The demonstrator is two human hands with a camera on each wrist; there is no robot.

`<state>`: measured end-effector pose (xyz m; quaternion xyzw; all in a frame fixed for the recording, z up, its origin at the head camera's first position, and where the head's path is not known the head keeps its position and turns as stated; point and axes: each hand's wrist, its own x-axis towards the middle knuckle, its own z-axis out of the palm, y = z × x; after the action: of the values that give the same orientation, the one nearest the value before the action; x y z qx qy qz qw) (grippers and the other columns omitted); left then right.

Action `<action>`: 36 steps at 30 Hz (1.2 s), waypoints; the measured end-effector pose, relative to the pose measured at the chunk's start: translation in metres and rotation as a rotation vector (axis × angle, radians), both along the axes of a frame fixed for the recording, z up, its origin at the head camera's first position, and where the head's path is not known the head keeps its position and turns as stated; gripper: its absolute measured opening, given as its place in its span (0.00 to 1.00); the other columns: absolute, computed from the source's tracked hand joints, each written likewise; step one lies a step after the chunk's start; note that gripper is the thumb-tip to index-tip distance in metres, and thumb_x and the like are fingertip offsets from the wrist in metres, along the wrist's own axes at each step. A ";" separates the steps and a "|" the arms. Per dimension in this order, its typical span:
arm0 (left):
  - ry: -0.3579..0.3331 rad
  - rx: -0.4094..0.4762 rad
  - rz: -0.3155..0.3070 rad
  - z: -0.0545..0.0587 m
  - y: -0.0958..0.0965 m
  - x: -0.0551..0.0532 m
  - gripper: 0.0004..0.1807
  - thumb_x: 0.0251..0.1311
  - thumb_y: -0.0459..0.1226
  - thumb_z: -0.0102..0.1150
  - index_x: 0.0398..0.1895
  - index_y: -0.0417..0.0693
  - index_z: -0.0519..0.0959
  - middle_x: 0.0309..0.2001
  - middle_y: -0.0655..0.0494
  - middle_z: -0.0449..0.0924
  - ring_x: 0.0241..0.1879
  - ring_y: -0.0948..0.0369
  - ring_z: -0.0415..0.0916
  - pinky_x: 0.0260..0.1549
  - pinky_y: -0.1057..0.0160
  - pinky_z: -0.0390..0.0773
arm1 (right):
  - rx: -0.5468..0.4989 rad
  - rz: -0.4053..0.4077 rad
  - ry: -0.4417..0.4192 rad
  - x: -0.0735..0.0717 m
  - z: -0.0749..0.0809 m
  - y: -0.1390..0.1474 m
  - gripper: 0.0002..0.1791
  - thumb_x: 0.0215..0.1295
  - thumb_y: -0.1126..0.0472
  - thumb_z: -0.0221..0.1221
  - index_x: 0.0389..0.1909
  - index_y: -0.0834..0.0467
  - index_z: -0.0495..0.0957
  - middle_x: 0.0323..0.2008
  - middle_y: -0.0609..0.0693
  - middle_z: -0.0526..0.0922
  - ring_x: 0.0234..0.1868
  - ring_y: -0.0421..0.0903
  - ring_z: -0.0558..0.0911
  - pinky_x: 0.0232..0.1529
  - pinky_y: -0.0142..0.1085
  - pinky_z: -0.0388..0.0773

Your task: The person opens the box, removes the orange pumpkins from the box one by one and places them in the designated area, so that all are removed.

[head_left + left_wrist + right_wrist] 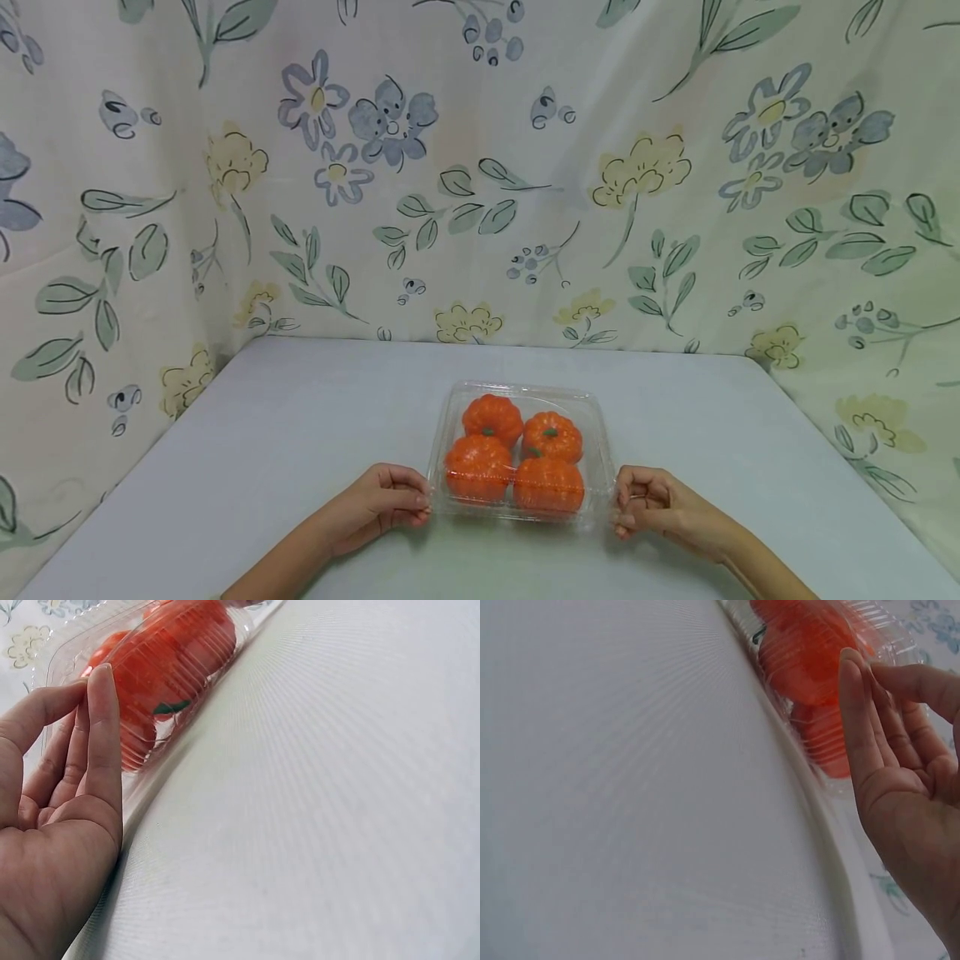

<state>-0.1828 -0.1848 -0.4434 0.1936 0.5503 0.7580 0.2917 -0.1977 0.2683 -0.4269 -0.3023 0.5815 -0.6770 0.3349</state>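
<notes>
A clear plastic clamshell container (597, 454) sits on the white table with its lid down. Inside it are several small orange pumpkins (478, 469) with green stems. My left hand (386, 504) pinches the container's rim at the near left corner, between thumb and index finger. At the near right corner, my right hand (663, 508) pinches the rim in the same way. Both wrist views show thumb tip and fingertip meeting at the plastic edge; the remaining fingers of the left hand (67, 802) and right hand (907, 772) are bent behind.
The white tabletop (315, 400) stretches around the container on all sides. A floral cloth (480, 167) hangs behind the table and along its left and right sides.
</notes>
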 end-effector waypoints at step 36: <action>-0.011 0.012 -0.014 -0.001 -0.002 -0.001 0.13 0.73 0.26 0.55 0.45 0.48 0.88 0.38 0.59 0.90 0.39 0.68 0.87 0.42 0.70 0.85 | 0.030 -0.026 0.147 -0.003 0.016 0.009 0.14 0.76 0.76 0.47 0.50 0.59 0.77 0.50 0.43 0.82 0.51 0.40 0.85 0.54 0.44 0.87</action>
<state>-0.1838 -0.1873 -0.4439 0.1951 0.5426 0.7603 0.2990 -0.2008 0.2769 -0.4107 -0.3384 0.6185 -0.6485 0.2870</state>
